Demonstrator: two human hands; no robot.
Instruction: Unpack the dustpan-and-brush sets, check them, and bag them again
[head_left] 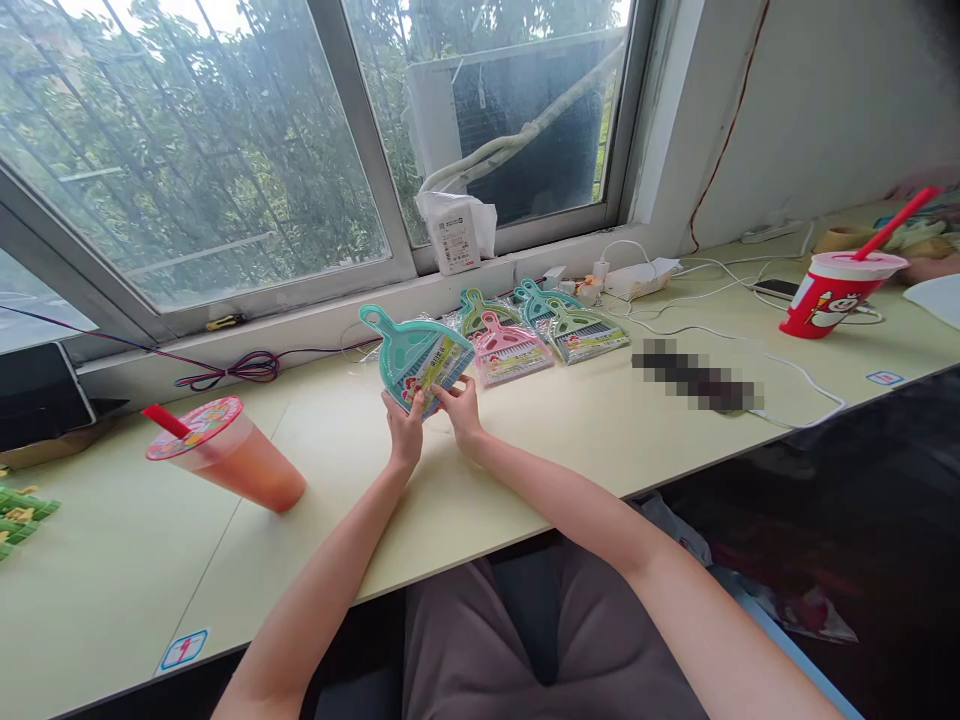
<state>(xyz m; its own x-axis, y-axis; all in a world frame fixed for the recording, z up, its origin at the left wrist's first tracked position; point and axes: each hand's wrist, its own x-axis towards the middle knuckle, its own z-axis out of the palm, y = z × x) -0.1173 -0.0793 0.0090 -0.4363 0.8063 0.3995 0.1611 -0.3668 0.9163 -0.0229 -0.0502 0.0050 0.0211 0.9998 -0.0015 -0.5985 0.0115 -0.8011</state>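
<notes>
A teal dustpan-and-brush set (pixel 420 352) in clear wrap is held tilted above the table, its handle pointing up and left. My left hand (pixel 405 425) grips its lower edge, thumb on the front. At the lower right edge, my right hand (pixel 459 408) pinches the same set. Just behind and to the right lie more wrapped sets: a pink one (pixel 510 352), a green one (pixel 586 335) beside it, another green one (pixel 480 308) and a teal one (pixel 536 300) farther back.
An orange drink cup (pixel 251 462) leans at the left on the pale table (pixel 525 480). A red cup (pixel 829 295), white cables (pixel 795 365) and a phone (pixel 776 288) are at the right. A white packet (pixel 455 238) stands on the windowsill.
</notes>
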